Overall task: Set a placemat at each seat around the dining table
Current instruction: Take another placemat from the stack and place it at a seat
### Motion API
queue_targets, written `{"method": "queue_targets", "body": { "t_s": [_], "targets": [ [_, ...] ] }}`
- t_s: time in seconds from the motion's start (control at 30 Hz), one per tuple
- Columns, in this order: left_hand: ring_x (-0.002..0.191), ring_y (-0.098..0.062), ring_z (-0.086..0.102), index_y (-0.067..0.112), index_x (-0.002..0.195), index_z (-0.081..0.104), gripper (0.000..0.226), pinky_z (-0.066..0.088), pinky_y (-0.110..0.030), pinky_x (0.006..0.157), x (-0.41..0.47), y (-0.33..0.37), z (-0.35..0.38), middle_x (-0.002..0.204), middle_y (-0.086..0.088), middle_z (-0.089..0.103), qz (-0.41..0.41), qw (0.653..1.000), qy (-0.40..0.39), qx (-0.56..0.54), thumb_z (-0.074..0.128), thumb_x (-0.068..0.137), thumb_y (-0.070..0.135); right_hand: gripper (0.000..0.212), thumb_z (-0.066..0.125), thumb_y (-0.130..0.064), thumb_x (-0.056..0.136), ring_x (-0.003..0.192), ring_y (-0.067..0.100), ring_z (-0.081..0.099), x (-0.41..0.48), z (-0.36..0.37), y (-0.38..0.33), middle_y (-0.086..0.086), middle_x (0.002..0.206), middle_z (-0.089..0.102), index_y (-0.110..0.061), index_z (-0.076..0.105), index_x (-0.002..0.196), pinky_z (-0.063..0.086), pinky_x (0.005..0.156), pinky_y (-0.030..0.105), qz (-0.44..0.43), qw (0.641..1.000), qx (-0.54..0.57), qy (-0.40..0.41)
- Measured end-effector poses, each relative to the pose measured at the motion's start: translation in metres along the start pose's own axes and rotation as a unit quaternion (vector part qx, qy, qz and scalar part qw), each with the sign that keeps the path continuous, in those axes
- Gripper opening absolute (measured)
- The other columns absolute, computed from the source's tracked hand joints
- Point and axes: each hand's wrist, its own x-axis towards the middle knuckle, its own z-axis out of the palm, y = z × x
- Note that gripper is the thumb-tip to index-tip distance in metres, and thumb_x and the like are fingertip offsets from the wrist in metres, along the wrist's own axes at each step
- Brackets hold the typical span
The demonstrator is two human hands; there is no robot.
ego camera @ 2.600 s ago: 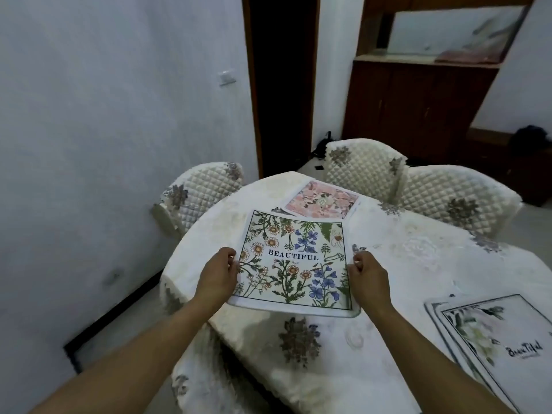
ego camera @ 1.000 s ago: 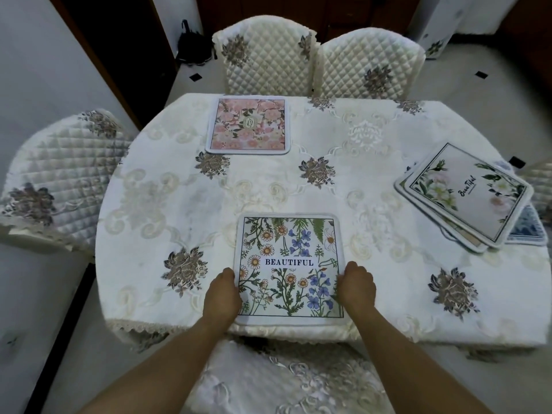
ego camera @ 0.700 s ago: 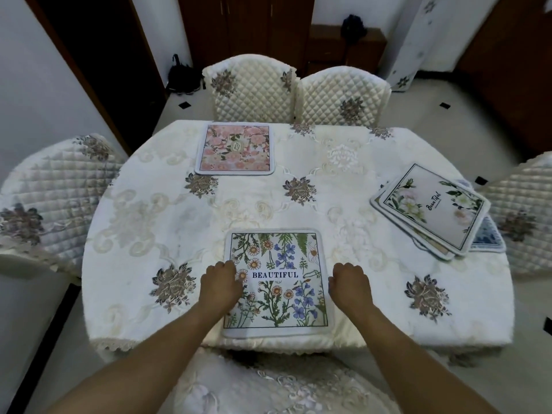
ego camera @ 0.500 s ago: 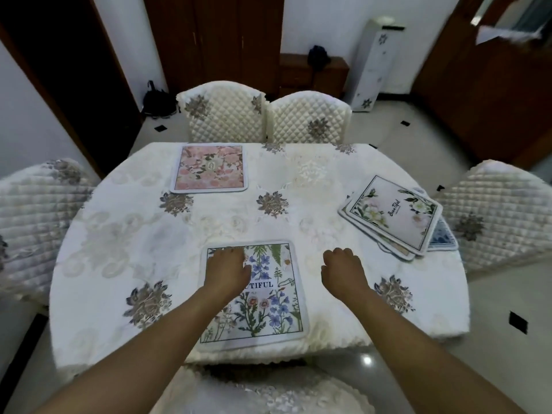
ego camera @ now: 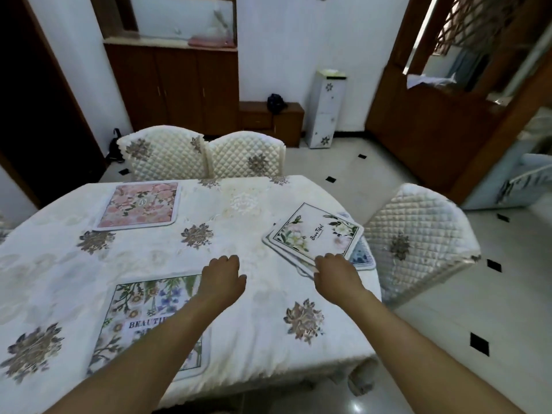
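With two mats laid, you reach for the stack (ego camera: 316,237): right hand (ego camera: 334,271) at its edge, left hand (ego camera: 222,277) empty, both loosely curled. Next, lift the top mat only.

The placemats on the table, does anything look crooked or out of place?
The two laid mats, pink floral and green floral, lie flat and roughly square. The stack of placemats at the table's right end sits skewed, layers fanned unevenly, a blue one poking out.

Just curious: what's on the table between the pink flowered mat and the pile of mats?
In the head view, only patterned tablecloth lies between the pink mat and the stack of mats.
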Motion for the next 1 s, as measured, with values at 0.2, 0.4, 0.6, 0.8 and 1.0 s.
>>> {"method": "queue_targets", "body": {
  "t_s": [0.2,0.4,0.6,0.8,1.0],
  "targets": [
    [0.099,-0.032,0.056,0.012,0.108,0.055,0.033,0.045,-0.039,0.081,0.009,0.107,0.026,0.105,-0.01,0.06,-0.01,1.0,-0.015,-0.004,0.054,0.091,0.04,0.015,0.051,-0.022,0.087,0.101,0.035,0.057,-0.014,-0.015,0.118,0.014,0.104,0.062,-0.011,0.056,0.095,0.047,0.077,0.039,0.015,1.0,0.004,-0.012],
    [0.095,-0.029,0.055,0.013,0.106,0.054,0.032,0.046,-0.037,0.078,0.028,0.135,0.027,0.102,-0.008,0.059,-0.037,0.999,-0.01,0.0,0.052,0.091,0.041,0.023,0.048,-0.021,0.085,0.101,0.033,0.058,0.024,-0.018,0.164,0.012,0.108,0.062,-0.012,0.057,0.105,0.046,0.077,0.035,0.013,1.0,0.008,-0.012],
    [0.094,-0.027,0.057,0.015,0.105,0.054,0.031,0.046,-0.036,0.076,0.078,0.127,0.041,0.102,-0.006,0.06,-0.08,0.997,-0.005,-0.02,0.052,0.09,0.042,0.019,0.049,-0.021,0.085,0.102,0.031,0.058,0.079,-0.007,0.176,0.012,0.108,0.063,-0.012,0.058,0.1,0.043,0.072,0.033,0.005,0.999,-0.002,-0.043],
    [0.099,-0.028,0.057,0.016,0.11,0.053,0.032,0.044,-0.035,0.077,0.143,0.142,0.071,0.107,-0.008,0.061,-0.086,0.995,-0.033,-0.044,0.052,0.09,0.04,0.023,0.047,-0.015,0.085,0.101,0.031,0.059,0.138,0.001,0.218,0.013,0.108,0.064,-0.011,0.06,0.105,0.047,0.077,0.032,0.029,0.997,-0.023,-0.072],
    [0.1,-0.032,0.058,0.013,0.116,0.053,0.037,0.045,-0.036,0.076,0.188,0.16,0.102,0.108,-0.011,0.062,-0.113,0.99,-0.063,-0.05,0.052,0.087,0.036,0.024,0.049,-0.018,0.085,0.1,0.032,0.059,0.195,0.026,0.256,0.014,0.106,0.064,-0.011,0.059,0.106,0.048,0.077,0.035,0.019,0.995,-0.021,-0.094]
  ]
}}
